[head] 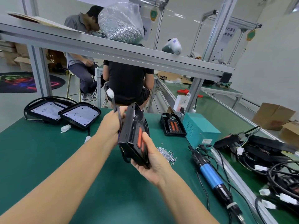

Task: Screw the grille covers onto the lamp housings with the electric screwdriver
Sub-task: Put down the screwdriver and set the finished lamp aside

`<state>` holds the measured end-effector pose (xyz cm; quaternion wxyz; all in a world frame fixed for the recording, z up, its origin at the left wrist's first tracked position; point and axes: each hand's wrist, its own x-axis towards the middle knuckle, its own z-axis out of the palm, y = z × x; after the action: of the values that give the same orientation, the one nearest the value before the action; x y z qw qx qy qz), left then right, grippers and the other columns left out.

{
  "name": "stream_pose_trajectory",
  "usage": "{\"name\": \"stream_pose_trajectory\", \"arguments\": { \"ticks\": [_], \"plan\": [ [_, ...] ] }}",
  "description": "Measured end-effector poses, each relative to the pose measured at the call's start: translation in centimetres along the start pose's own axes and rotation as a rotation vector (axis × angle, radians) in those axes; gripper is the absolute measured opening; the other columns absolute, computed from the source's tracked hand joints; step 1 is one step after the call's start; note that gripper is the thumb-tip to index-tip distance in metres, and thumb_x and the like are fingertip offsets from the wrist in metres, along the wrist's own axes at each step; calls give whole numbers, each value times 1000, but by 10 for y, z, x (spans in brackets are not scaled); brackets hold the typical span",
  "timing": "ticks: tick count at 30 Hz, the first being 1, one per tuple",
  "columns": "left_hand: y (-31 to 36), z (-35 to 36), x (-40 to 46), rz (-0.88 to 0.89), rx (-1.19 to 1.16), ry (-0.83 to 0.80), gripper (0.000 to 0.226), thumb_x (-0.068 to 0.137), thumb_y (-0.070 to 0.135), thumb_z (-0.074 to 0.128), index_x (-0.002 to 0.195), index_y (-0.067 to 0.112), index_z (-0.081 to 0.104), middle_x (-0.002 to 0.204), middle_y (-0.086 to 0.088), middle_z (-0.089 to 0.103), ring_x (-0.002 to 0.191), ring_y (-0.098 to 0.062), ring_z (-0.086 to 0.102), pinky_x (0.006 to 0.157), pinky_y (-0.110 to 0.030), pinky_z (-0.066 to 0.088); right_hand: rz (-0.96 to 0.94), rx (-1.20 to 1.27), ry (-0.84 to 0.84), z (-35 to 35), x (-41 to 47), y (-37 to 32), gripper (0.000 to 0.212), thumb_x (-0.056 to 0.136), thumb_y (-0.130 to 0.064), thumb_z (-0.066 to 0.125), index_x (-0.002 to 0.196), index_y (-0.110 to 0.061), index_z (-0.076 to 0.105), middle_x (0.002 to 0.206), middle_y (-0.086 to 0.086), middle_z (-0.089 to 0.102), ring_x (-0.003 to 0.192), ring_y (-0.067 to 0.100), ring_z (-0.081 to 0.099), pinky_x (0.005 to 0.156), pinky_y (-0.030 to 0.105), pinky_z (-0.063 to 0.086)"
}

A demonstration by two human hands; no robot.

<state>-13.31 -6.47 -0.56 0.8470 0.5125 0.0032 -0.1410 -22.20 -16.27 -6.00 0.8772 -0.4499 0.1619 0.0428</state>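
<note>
A black lamp housing (129, 139) with orange strips is held tilted on edge above the green table (48, 151). My left hand (111, 125) grips its upper left side and its cable, whose white connector (110, 92) sticks up. My right hand (150, 160) holds the lower right edge, thumb on the orange part. The electric screwdriver (210, 173), blue-bodied, lies on the table to the right. Loose screws (166, 154) lie in a small pile beside the housing. Another housing with orange strips (172, 126) rests further back.
Two housings lie face down at the back left (79, 115). A teal power box (199, 130) stands at the right, with a heap of black parts and cables (267, 157) beyond it. A bag of screws (120, 23) sits on the upper shelf. Two people sit behind the bench.
</note>
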Motion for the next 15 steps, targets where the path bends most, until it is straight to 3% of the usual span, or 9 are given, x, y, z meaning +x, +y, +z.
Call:
{"name": "stream_pose_trajectory", "arguments": {
  "ticks": [1, 4, 5, 7, 11, 15],
  "plan": [
    [1, -2, 0, -81, -68, -5, 16, 91, 26, 59, 88, 11, 63, 82, -11, 61, 70, -26, 57, 63, -35, 52, -15, -43, -5, 1, 0, -1, 30, 67, -47, 70, 67, -19, 80, 79, 1, 74, 59, 12, 66, 52, 21, 50],
    [-5, -14, 1, -260, -153, -26, 46, 93, 39, 55, 119, 1, 61, 114, -20, 62, 101, -33, 60, 87, -46, 51, -63, -192, -28, 1, 0, -2, 38, 63, -52, 70, 78, -19, 81, 93, 2, 76, 76, 11, 72, 69, 21, 52],
    [-7, -18, 0, -298, -148, -52, 50, 93, 42, 53, 120, 1, 60, 112, -21, 63, 97, -33, 61, 85, -46, 52, -81, -247, -22, 1, 0, -1, 47, 59, -56, 71, 84, -18, 81, 97, 3, 76, 83, 12, 72, 78, 23, 51],
    [-10, -22, -3, -347, -149, -111, 48, 93, 45, 52, 109, 2, 62, 94, -19, 65, 74, -30, 64, 65, -38, 56, -96, -334, -17, -1, 1, -1, 63, 51, -64, 71, 92, -17, 78, 98, 2, 76, 88, 12, 72, 87, 26, 50],
    [-12, -23, -7, -365, -159, -137, 39, 93, 39, 53, 98, 2, 64, 85, -17, 67, 66, -29, 65, 57, -35, 57, -61, -327, -55, -6, -1, 1, 52, 49, -62, 75, 76, -19, 80, 87, 4, 75, 68, 14, 69, 65, 28, 55],
    [-17, -23, -8, -330, -144, -62, 19, 91, 22, 52, 101, 7, 56, 96, -19, 59, 77, -32, 58, 67, -35, 55, -32, -274, -8, -8, -5, 2, 49, 59, -57, 74, 87, -17, 76, 81, 3, 73, 63, 13, 65, 53, 24, 51]
  ]
}}
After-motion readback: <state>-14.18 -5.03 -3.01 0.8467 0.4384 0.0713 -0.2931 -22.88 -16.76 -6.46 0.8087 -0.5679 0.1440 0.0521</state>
